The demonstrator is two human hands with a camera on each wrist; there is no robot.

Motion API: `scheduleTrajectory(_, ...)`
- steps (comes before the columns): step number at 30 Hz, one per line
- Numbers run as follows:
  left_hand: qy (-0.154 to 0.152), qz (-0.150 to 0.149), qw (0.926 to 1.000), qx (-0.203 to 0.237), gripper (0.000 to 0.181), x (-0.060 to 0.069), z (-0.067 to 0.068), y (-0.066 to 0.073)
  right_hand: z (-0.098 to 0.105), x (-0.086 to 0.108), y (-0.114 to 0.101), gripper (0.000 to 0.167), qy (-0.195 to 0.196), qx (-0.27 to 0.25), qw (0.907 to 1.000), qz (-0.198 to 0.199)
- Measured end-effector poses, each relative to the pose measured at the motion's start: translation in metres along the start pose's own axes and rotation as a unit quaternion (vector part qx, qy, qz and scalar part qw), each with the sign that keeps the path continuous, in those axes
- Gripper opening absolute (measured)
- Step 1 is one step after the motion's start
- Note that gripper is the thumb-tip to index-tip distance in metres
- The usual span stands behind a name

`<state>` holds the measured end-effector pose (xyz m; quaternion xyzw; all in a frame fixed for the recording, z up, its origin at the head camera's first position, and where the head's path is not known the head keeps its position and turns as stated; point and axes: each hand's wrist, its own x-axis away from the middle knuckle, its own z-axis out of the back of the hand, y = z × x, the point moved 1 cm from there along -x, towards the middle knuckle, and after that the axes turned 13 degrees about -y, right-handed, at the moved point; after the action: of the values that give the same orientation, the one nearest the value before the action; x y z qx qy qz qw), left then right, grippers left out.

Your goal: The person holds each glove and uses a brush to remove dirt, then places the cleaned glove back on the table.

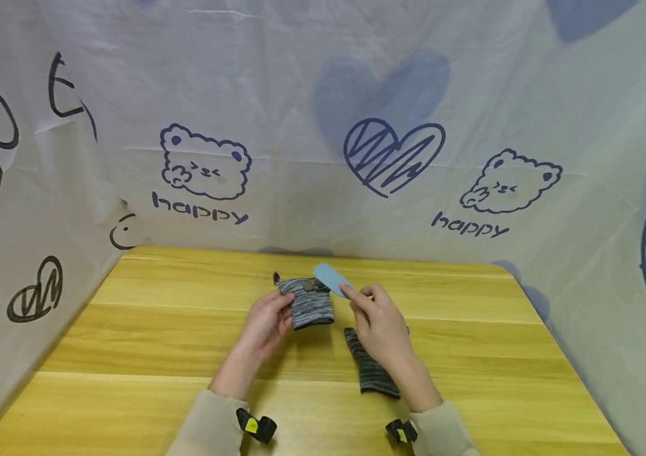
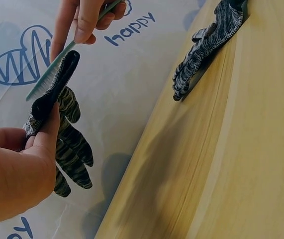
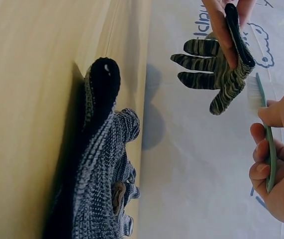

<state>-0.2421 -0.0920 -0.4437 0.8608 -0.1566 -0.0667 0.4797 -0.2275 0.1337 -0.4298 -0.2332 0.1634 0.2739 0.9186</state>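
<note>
A striped grey-and-black knitted glove (image 1: 313, 310) is held up above the table in my left hand (image 1: 266, 323), its thumb and fingers pinching the glove's edge. In the left wrist view, the glove's dark cuff (image 2: 42, 102) is at the top and its fingers hang down. My right hand (image 1: 382, 326) grips a brush (image 1: 330, 278) with a pale blue back. The right wrist view shows the brush's pale bristles (image 3: 254, 94) facing the glove, close to its cuff; whether they touch cannot be told. A matching glove (image 1: 367, 370) lies on the table, partly under my right forearm.
The wood-grain table (image 1: 158, 342) has its far edge against a white printed curtain (image 1: 289, 209). A brown patch (image 3: 118, 194) shows on the lying glove. Each sleeve cuff has a black band with a yellow mark (image 1: 251, 425) near it.
</note>
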Motion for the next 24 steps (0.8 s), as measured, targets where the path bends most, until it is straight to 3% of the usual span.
scheduleTrajectory(8, 0.019, -0.014, 0.9997, 0.012, 0.029, -0.0011, 0.0004, 0.0001, 0.002, -0.0006, -0.0015, 0.041, 0.019, -0.011, 0.9997, 0.013)
scheduleTrajectory(15, 0.021, -0.009, 0.9997, 0.005, 0.031, -0.0019, 0.0006, 0.0011, -0.0032, 0.0001, -0.0036, 0.042, -0.015, -0.005, 0.999, 0.043)
scheduleTrajectory(24, 0.016, -0.006, 0.9998, 0.0, 0.035, -0.0003, 0.0025, -0.0002, -0.0038, 0.0003, -0.007, 0.04, -0.036, 0.005, 0.9991, 0.019)
